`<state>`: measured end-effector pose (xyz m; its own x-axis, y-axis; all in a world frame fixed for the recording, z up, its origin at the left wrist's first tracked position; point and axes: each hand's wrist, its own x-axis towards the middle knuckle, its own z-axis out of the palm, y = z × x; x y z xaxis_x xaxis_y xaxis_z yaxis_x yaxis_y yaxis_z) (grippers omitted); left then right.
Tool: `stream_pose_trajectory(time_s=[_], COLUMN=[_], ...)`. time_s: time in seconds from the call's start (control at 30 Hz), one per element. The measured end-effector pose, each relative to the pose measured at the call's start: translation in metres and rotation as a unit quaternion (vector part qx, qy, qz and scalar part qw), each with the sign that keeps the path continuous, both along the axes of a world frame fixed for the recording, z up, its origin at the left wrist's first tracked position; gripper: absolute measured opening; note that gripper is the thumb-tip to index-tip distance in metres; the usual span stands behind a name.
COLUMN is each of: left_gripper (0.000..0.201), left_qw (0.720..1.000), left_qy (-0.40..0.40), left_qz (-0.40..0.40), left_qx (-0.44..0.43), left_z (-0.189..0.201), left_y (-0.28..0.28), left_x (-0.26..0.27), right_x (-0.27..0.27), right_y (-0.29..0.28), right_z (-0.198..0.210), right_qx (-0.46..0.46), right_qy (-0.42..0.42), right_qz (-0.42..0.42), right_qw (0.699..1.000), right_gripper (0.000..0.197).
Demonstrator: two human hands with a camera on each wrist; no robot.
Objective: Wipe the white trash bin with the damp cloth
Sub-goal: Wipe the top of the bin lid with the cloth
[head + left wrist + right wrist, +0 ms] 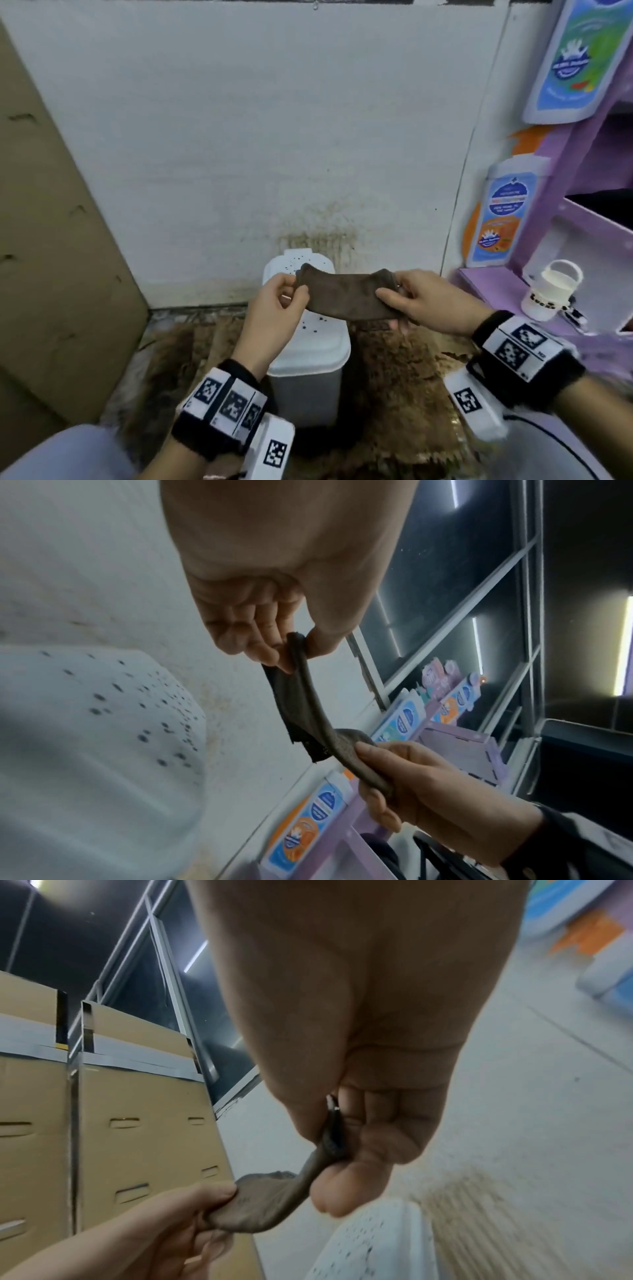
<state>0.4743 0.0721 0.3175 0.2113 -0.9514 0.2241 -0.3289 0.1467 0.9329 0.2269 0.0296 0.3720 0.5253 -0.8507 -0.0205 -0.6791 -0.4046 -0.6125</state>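
Note:
A brown damp cloth (346, 296) is stretched between both hands just above the white trash bin (308, 349), whose lid is dotted with dark specks. My left hand (277, 301) pinches the cloth's left end; my right hand (418, 301) pinches its right end. In the left wrist view the cloth (301, 696) hangs from thumb and fingers of the left hand (274, 631) toward the right hand (411, 783), with the speckled bin (103, 737) below. The right wrist view has the right hand (359, 1123) gripping the cloth (267, 1204), the left hand (171, 1218) and the bin (369, 1242).
The bin stands on a brown shaggy mat (404, 387) against a stained white wall (274, 137). Cardboard boxes (51, 240) rise at the left. At the right a purple shelf unit (582, 240) holds a white cup (551, 291) and printed bottle-shaped signs (503, 212).

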Motion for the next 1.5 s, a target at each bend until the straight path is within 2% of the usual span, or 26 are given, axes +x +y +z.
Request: stream_pose_trajectory(time_s=[0.2, 0.3, 0.43, 0.57, 0.6, 0.67, 0.73, 0.77, 0.8, 0.87, 0.93, 0.97, 1.07, 1.13, 1.3, 1.37, 1.5], left_gripper=[0.008, 0.007, 0.011, 0.018, 0.02, 0.022, 0.022, 0.021, 0.02, 0.018, 0.018, 0.02, 0.029, 0.034, 0.047, 0.063, 0.103], left_qw=[0.999, 0.994, 0.983, 0.965, 0.959, 0.947, 0.94, 0.937, 0.933, 0.922, 0.909, 0.907, 0.924, 0.939, 0.976, 0.987, 0.988], left_qy=[-0.039, -0.108, -0.18, -0.259, -0.281, -0.321, -0.34, -0.347, -0.357, -0.381, -0.409, -0.413, -0.376, -0.34, -0.214, -0.149, -0.109], left_qz=[0.015, -0.004, -0.024, -0.017, -0.017, -0.018, -0.014, -0.011, -0.009, -0.002, 0.002, -0.002, -0.02, -0.015, 0.045, 0.056, 0.049], left_qx=[0.027, -0.01, -0.029, -0.03, -0.026, -0.02, -0.02, -0.026, -0.036, -0.063, -0.08, -0.082, -0.066, -0.054, -0.006, 0.033, 0.094], left_z=[-0.025, -0.03, -0.037, -0.049, -0.049, -0.048, -0.049, -0.05, -0.05, -0.05, -0.05, -0.051, -0.057, -0.061, -0.086, -0.093, -0.109], left_y=[-0.002, -0.01, -0.03, -0.054, -0.059, -0.068, -0.076, -0.079, -0.082, -0.086, -0.09, -0.091, -0.091, -0.082, -0.037, -0.019, -0.007], left_x=[0.029, 0.034, 0.036, 0.043, 0.044, 0.046, 0.045, 0.045, 0.045, 0.043, 0.041, 0.042, 0.046, 0.053, 0.065, 0.058, 0.055], right_x=[0.034, 0.041, 0.049, 0.058, 0.059, 0.056, 0.053, 0.053, 0.053, 0.053, 0.059, 0.064, 0.082, 0.092, 0.104, 0.106, 0.111], right_y=[0.005, 0.013, 0.021, 0.03, 0.032, 0.034, 0.029, 0.025, 0.021, 0.009, -0.004, -0.009, -0.016, -0.015, -0.013, -0.012, -0.011], right_z=[-0.046, -0.063, -0.082, -0.099, -0.101, -0.101, -0.099, -0.097, -0.094, -0.098, -0.106, -0.111, -0.129, -0.139, -0.152, -0.153, -0.157], right_qx=[0.035, 0.064, 0.057, 0.07, 0.063, -0.022, -0.146, -0.2, -0.232, -0.249, -0.242, -0.226, -0.167, -0.152, -0.172, -0.184, -0.203], right_qy=[-0.026, -0.041, -0.042, -0.017, 0.013, 0.157, 0.281, 0.283, 0.252, 0.138, 0.037, 0.012, 0.038, 0.066, 0.077, 0.079, 0.084], right_qz=[-0.008, -0.045, -0.103, -0.096, -0.095, -0.104, -0.139, -0.153, -0.162, -0.152, -0.077, -0.042, 0.024, 0.026, -0.013, -0.026, -0.038], right_qw=[0.999, 0.996, 0.992, 0.993, 0.993, 0.982, 0.938, 0.925, 0.925, 0.946, 0.967, 0.973, 0.985, 0.986, 0.982, 0.979, 0.975], right_gripper=[0.021, 0.02, 0.017, 0.023, 0.029, 0.051, 0.062, 0.06, 0.055, 0.041, 0.018, 0.017, 0.059, 0.071, 0.067, 0.066, 0.066])
